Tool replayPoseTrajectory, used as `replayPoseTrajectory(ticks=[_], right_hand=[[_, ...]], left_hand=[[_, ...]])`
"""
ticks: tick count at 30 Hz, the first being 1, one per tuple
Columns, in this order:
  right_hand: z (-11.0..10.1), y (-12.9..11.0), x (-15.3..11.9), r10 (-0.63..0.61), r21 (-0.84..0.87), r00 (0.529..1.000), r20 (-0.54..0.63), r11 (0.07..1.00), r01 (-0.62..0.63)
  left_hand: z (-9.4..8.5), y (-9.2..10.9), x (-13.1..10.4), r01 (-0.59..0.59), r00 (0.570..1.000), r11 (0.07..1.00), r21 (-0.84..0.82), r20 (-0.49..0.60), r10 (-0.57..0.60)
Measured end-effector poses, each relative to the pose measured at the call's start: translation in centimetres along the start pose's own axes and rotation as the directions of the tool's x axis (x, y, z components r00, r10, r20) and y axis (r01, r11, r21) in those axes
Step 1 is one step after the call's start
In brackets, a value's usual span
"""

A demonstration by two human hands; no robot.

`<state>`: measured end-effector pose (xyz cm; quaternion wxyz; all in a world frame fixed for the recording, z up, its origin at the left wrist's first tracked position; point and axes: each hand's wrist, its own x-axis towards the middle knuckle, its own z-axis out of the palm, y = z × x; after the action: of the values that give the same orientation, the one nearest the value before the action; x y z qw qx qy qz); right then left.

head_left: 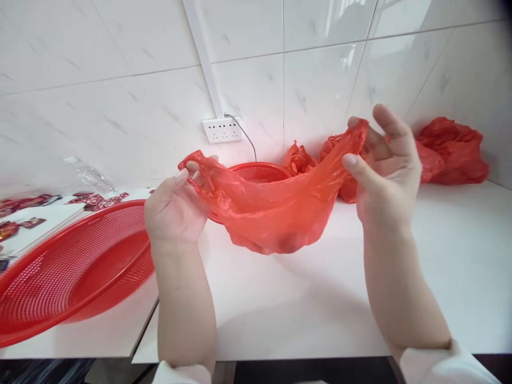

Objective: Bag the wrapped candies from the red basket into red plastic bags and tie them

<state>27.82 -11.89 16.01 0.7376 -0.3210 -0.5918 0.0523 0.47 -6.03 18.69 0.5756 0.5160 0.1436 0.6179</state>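
A thin red plastic bag [280,213] hangs stretched between my two hands above the white table, sagging in the middle with a darker patch low down. My left hand [176,205] grips one upper corner, the plastic looped around its fingers. On the other side my right hand [386,170] pinches the opposite corner between thumb and fingers, while one finger points up. Behind the bag, partly covered by it, stands a red mesh basket [260,172].
A large red mesh basket [108,266] stands at the left. Red plastic bags [452,152] lie along the tiled wall, right of centre. A socket strip [222,130] with a cable is on the wall. Patterned wrappers [98,201] and a clear bottle [90,175] are at the left back.
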Motion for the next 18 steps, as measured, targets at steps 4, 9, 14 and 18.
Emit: replayPoseTrajectory(ticks=[4, 9, 14, 18], right_hand=[[0.3, 0.6, -0.1, -0.010, -0.203, 0.991, 0.137, 0.978, 0.038], [0.3, 1.6, -0.1, 0.060, -0.281, 0.997, 0.047, 0.959, -0.044], [1.2, 0.9, -0.8, 0.176, -0.393, 0.978, 0.113, 0.912, -0.118], [2.9, -0.8, -1.9, 0.002, -0.197, 0.902, 0.432, 0.976, 0.092]], left_hand=[[-0.7, -1.1, 0.4, -0.087, 0.990, 0.980, 0.181, 0.122, 0.065], [-0.1, -2.7, 0.4, -0.020, 0.975, 0.985, 0.173, 0.220, -0.018], [1.3, -4.2, -0.5, 0.283, 0.901, 0.927, 0.246, 0.264, -0.345], [2.8, -5.3, -1.8, 0.292, 0.748, 0.763, 0.576, 0.359, -0.558]])
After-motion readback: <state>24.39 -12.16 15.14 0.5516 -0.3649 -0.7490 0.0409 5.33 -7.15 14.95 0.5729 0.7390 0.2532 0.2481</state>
